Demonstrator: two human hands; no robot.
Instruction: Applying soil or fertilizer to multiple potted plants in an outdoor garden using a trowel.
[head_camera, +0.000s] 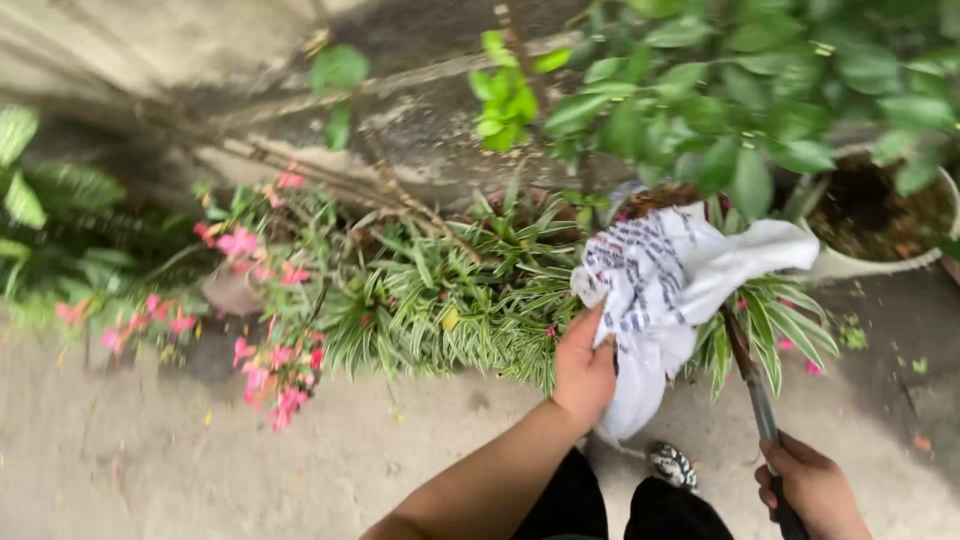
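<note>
Plastic bag (665, 290), white w/ dark print, held up over striped-leaf plants (440, 300) at pavement edge; our left hand (585, 365) pinches its rim. Right hand (812, 485) wrapped tight round long tool handle (752, 380) that runs up behind the bag. Pink flowers (265, 310) to the left, white pot (880, 220) w/ soil far right.
</note>
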